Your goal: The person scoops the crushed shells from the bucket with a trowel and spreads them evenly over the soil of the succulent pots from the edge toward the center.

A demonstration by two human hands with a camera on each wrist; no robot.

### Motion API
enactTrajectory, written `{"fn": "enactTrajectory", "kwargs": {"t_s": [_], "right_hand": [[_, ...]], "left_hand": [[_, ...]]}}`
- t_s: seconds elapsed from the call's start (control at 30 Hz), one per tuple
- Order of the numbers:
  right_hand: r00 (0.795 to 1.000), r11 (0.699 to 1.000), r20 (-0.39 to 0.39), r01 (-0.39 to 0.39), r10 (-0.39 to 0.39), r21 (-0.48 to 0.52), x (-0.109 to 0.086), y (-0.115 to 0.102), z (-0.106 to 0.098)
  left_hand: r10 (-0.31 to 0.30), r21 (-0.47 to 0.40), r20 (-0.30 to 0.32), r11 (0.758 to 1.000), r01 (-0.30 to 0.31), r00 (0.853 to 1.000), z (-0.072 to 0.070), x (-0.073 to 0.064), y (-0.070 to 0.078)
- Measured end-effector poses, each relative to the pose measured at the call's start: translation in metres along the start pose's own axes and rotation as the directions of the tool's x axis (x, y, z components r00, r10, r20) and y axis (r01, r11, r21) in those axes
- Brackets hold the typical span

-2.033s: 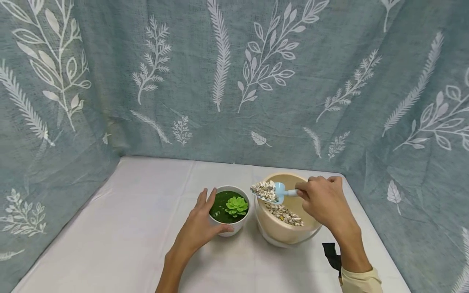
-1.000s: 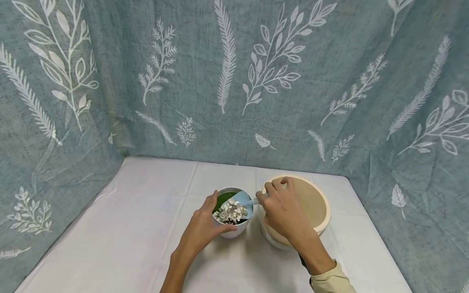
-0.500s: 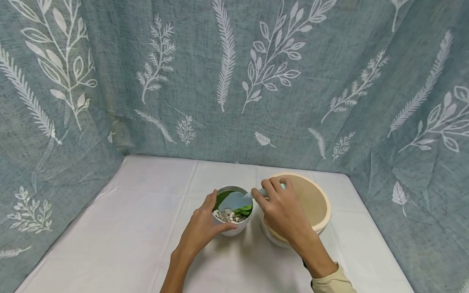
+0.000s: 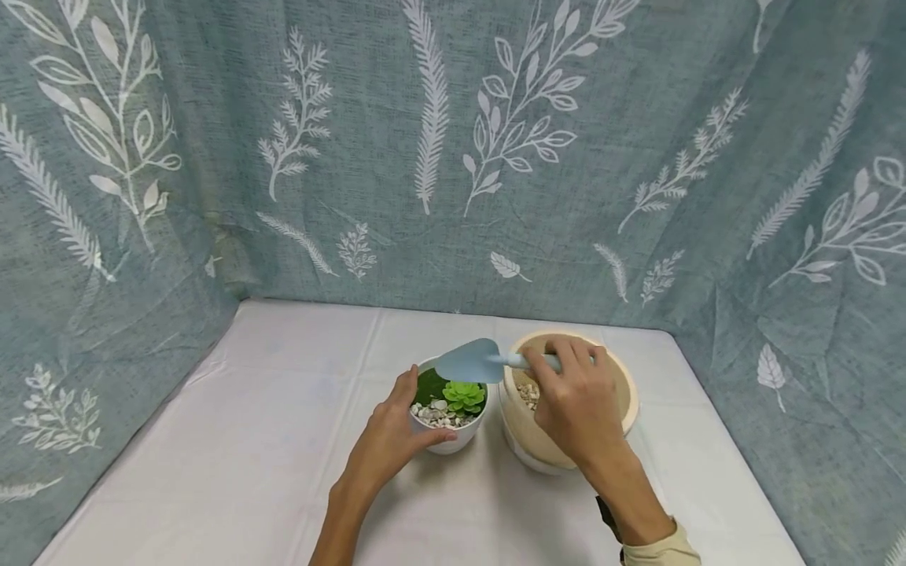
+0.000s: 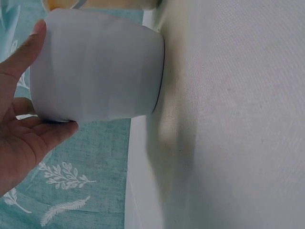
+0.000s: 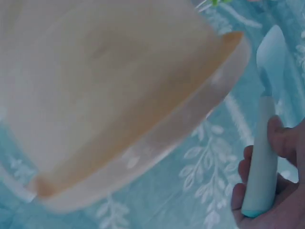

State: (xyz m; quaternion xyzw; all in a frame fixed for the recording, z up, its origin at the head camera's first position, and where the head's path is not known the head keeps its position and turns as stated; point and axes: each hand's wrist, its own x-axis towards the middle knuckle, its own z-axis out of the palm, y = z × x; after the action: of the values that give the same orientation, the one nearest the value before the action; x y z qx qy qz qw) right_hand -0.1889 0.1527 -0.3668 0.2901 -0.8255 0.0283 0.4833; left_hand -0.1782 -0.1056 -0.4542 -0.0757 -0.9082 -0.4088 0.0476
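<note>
A small white flower pot [image 4: 453, 445] stands on the table, holding a bright green succulent [image 4: 463, 397], a dark green surface and pale pebbles [image 4: 440, 413] along its near side. My left hand [image 4: 385, 436] grips the pot from the left, thumb at the near side and fingers round the far side; the left wrist view shows the pot's smooth wall [image 5: 97, 67]. My right hand [image 4: 576, 393] holds a light blue hand trowel [image 4: 470, 362] by its handle [image 6: 261, 157]. The trowel's blade tilts over the pot's far rim, its back facing up and no pebbles showing on it.
A larger cream pot [image 4: 626, 393] stands just right of the small one, under my right hand, with more pebbles [image 4: 528, 395] inside. White cloth covers the table [image 4: 269, 424]. A blue-green curtain [image 4: 396, 157] with white leaf prints hangs at the back and sides.
The trowel, heaped with pebbles, moved left from the cream pot over the small pot and tipped them in. It has since lifted and shifted back right. My left hand kept its hold.
</note>
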Motion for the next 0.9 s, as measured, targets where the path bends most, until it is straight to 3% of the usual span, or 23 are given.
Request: {"fn": "enactTrajectory", "kwargs": {"t_s": [0.1, 0.27, 0.4, 0.5, 0.57, 0.63, 0.73, 0.9], "right_hand": [[0.997, 0.997, 0.017, -0.081, 0.081, -0.004, -0.011, 0.018, -0.009], [0.98, 0.987, 0.118, -0.162, 0.163, -0.02, -0.028, 0.054, -0.029], [0.966, 0.986, 0.205, -0.145, 0.158, -0.076, -0.036, 0.081, -0.042], [0.952, 0.988, 0.281, -0.092, 0.125, -0.128, -0.036, 0.096, -0.045], [0.931, 0.986, 0.349, -0.058, 0.11, -0.157, -0.033, 0.101, -0.043], [0.906, 0.983, 0.414, -0.013, 0.09, -0.185, -0.028, 0.101, -0.038], [0.88, 0.971, 0.473, 0.068, 0.05, -0.229, -0.023, 0.092, -0.022], [0.864, 0.911, 0.502, 0.236, -0.038, -0.337, -0.029, 0.076, 0.007]], "left_hand": [[0.006, 0.011, 0.009, 1.0, -0.006, 1.0, 0.001, 0.001, 0.001], [0.014, 0.024, 0.061, 1.0, -0.015, 0.998, -0.001, 0.002, 0.002], [0.013, 0.032, 0.082, 0.999, -0.015, 0.997, -0.006, 0.001, 0.01], [0.108, 0.025, 0.013, 0.994, -0.109, 0.994, -0.002, -0.001, 0.028], [0.224, 0.02, -0.064, 0.975, -0.223, 0.972, 0.007, 0.0, 0.045], [0.343, 0.024, -0.121, 0.939, -0.342, 0.932, 0.02, 0.002, 0.061], [0.451, 0.03, -0.13, 0.892, -0.451, 0.883, 0.044, 0.005, 0.08], [0.501, 0.075, -0.083, 0.865, -0.496, 0.861, 0.076, 0.005, 0.091]]}}
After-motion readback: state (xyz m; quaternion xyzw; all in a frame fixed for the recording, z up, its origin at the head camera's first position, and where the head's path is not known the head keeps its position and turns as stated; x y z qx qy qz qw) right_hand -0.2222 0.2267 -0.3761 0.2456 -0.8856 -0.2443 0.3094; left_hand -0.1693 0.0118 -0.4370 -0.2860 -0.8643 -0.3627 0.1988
